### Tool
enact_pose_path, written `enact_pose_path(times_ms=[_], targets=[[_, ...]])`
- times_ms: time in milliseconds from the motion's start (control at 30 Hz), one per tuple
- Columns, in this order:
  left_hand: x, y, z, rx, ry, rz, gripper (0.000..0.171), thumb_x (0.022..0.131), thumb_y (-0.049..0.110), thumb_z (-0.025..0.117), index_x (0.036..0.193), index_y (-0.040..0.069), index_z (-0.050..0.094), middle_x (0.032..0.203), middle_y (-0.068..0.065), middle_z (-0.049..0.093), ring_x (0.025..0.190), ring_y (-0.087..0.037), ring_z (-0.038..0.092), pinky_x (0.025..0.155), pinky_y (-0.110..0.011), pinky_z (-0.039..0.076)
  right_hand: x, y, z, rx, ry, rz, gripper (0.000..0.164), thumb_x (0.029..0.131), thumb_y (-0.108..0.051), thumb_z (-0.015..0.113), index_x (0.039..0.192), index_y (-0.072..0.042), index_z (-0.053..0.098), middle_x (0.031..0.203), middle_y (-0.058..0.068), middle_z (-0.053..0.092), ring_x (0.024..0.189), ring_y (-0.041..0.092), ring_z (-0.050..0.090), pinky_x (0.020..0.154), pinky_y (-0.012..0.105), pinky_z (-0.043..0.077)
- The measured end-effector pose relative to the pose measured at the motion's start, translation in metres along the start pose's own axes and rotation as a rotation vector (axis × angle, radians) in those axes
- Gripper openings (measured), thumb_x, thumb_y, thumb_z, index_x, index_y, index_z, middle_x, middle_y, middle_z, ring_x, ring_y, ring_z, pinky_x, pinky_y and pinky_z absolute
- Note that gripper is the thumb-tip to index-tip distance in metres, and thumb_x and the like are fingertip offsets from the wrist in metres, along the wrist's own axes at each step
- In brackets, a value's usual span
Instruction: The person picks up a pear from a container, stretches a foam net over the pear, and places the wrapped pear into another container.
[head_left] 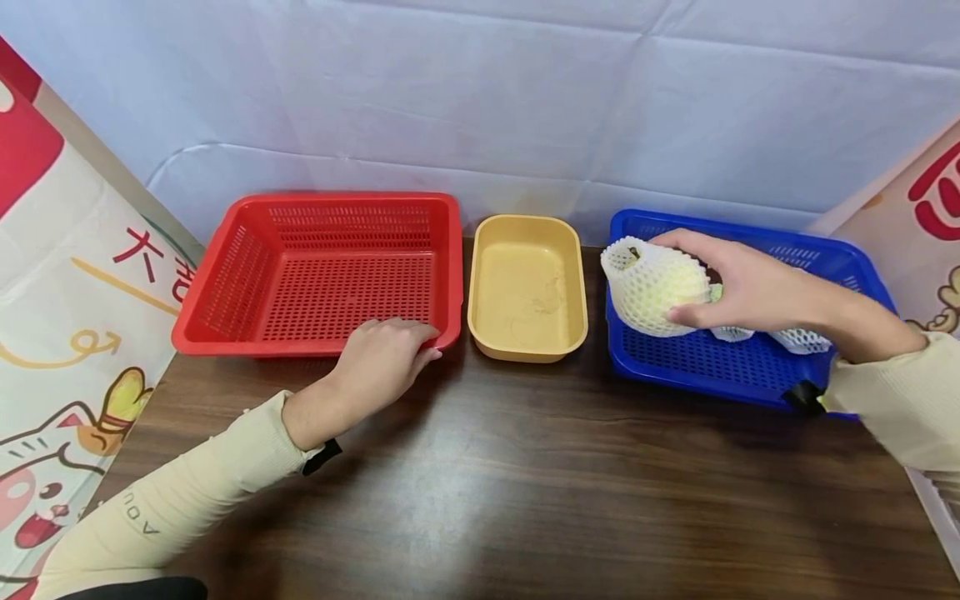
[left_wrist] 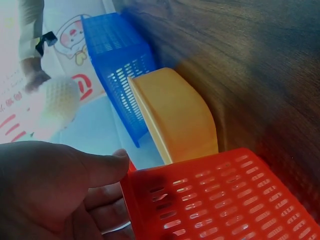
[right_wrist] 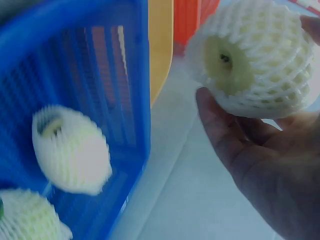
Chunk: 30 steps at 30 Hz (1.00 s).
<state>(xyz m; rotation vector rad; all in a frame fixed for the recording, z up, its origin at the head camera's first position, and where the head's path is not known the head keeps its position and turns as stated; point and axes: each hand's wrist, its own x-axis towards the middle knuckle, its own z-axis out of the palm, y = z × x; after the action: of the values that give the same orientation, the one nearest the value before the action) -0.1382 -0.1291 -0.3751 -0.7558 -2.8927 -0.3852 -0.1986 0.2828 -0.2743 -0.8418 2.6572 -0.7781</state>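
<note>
My right hand (head_left: 772,287) holds a pale yellow-green fruit (head_left: 652,292) in a white foam net above the left part of the blue basket (head_left: 667,362). A dark spot shows at the fruit's end in the right wrist view, but I cannot tell its kind. Below, in the blue basket, lie more netted fruits (right_wrist: 75,152), partly hidden by my hand in the head view. At the near right corner of the red basket (head_left: 348,292), my left hand (head_left: 378,362) grips the rim. Its thumb lies over the rim in the left wrist view, with fingers beneath.
Between the two baskets stands a yellow plastic tub (head_left: 528,283). All three containers line up on a dark wooden table (head_left: 525,475). A white cloth (head_left: 450,92) hangs behind them, and printed panels (head_left: 52,292) flank the table on both sides.
</note>
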Motion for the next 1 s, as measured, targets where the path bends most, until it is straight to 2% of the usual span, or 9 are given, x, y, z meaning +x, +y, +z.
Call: enact_pose_path(times_ms=[233, 400, 633, 800, 1000], targets=[[0.0, 0.001, -0.001, 0.007, -0.004, -0.005, 0.022, 0.094, 0.024, 0.074, 0.111, 0.009, 0.075, 0.104, -0.004, 0.076, 0.094, -0.025, 0.072, 0.072, -0.045, 0.055, 0.005, 0.02, -0.018, -0.115, -0.136, 0.111, 0.069, 0.084, -0.023, 0.083, 0.142, -0.015, 0.048, 0.117, 0.009, 0.062, 0.086, 0.02, 0.06, 0.06, 0.032, 0.052], [0.0, 0.001, 0.0, 0.011, -0.006, -0.003, 0.022, 0.094, 0.023, 0.074, 0.111, 0.009, 0.075, 0.104, -0.004, 0.076, 0.093, -0.025, 0.072, 0.072, -0.045, 0.055, 0.01, 0.038, -0.019, -0.196, -0.257, 0.167, 0.07, 0.084, -0.028, 0.083, 0.141, -0.007, 0.049, 0.115, 0.01, 0.061, 0.086, 0.019, 0.058, 0.063, 0.034, 0.05], [0.0, 0.002, 0.001, 0.008, 0.0, 0.003, 0.022, 0.094, 0.024, 0.074, 0.11, 0.009, 0.075, 0.104, -0.004, 0.076, 0.093, -0.025, 0.072, 0.071, -0.044, 0.054, 0.014, 0.06, -0.011, -0.23, -0.411, 0.201, 0.065, 0.085, -0.029, 0.081, 0.135, 0.0, 0.051, 0.111, 0.008, 0.061, 0.087, 0.019, 0.055, 0.069, 0.037, 0.048], [0.001, 0.001, 0.001, 0.017, 0.009, 0.005, 0.021, 0.094, 0.024, 0.074, 0.109, 0.009, 0.075, 0.102, -0.004, 0.077, 0.091, -0.024, 0.072, 0.07, -0.043, 0.054, 0.017, 0.067, 0.002, -0.234, -0.503, 0.199, 0.066, 0.085, -0.032, 0.08, 0.133, 0.004, 0.052, 0.116, 0.011, 0.062, 0.094, 0.022, 0.058, 0.077, 0.041, 0.049], [0.001, 0.001, 0.001, 0.017, 0.016, 0.012, 0.02, 0.094, 0.023, 0.074, 0.108, 0.009, 0.075, 0.1, -0.003, 0.077, 0.091, -0.024, 0.072, 0.07, -0.043, 0.054, 0.019, 0.076, 0.014, -0.248, -0.545, 0.197, 0.073, 0.081, -0.035, 0.082, 0.131, 0.009, 0.052, 0.124, 0.02, 0.062, 0.111, 0.036, 0.061, 0.09, 0.055, 0.05]])
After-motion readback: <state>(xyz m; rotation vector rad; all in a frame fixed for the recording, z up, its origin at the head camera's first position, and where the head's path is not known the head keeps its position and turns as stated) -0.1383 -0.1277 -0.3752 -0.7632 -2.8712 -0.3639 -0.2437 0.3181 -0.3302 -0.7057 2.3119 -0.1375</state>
